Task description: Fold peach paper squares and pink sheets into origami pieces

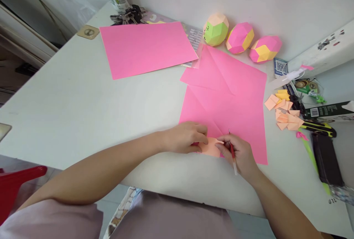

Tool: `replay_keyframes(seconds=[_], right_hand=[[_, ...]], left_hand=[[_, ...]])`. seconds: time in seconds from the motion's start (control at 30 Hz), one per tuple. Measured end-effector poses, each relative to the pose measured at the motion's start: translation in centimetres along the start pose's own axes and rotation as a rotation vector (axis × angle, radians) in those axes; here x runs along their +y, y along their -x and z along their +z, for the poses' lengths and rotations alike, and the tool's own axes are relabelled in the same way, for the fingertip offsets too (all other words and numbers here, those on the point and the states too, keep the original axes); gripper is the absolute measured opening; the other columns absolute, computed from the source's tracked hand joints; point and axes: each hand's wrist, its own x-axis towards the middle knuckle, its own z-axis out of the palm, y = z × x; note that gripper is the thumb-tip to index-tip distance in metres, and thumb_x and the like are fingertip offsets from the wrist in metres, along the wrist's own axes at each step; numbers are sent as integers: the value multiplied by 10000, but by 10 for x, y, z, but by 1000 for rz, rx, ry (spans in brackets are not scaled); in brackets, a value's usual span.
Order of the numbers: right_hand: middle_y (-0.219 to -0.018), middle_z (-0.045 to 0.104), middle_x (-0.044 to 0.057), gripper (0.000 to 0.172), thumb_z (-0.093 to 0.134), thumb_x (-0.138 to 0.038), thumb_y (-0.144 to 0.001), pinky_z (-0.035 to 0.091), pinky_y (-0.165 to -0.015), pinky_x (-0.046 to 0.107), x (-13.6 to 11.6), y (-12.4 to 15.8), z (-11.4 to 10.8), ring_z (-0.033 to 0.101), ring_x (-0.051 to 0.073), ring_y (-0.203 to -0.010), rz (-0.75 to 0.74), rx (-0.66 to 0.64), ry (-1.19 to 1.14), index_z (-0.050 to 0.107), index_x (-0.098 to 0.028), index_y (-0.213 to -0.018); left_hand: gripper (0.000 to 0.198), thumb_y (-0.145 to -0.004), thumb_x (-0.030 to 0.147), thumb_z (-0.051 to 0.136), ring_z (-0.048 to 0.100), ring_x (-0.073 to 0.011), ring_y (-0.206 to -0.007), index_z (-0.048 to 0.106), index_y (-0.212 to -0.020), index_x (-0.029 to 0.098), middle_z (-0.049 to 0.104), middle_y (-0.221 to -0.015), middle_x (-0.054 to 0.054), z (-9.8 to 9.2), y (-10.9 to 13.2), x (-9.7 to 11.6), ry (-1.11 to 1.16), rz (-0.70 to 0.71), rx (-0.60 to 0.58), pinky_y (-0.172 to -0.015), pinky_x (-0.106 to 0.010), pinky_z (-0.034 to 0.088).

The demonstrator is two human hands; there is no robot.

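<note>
A small piece of peach paper [210, 147] lies on large pink sheets [243, 110] near the table's front edge. My left hand [190, 137] has its fingers curled over the left end of the peach paper, touching it. At the opposite end, my right hand [239, 154] pinches the paper's edge between thumb and finger. The same hand also grips a slim red pen-like tool [232, 151] with a thin metal tip pointing away from me and a pale clear end toward me. Its exact kind is unclear.
A pink stack of paper [149, 49] lies at the back left beside keys [128, 14]. Several folded paper pieces [287, 119] sit at right, near a yellow-black cutter [318, 127] and a black case [328, 158]. Folded paper balls [240, 38] stand along the wall.
</note>
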Motion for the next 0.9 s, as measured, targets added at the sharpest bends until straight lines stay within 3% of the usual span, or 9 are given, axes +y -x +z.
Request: replay_keyframes(seconds=[0.5,0.9], right_hand=[[-598,495,-48,23,567,-216,-875,425,-476,217,-5,-2,-1,466,88,-490,-88,32,9,586,-214,-863],[-596,492,-33,124,551,-293,-887,411,-478,223,-8,-4,1,449,94,-505,-53,52,28,591,-206,-807]], left_hand=[[57,-804,130,618,466,-122,-670,661,-829,158,557,-799,-24,-1,0,1,10,13,6,-636,-241,381],[86,-830,140,572,484,-130,-715,642,-784,159,545,-871,-48,-5,2,6,-17,-1,-3,-645,-246,392]])
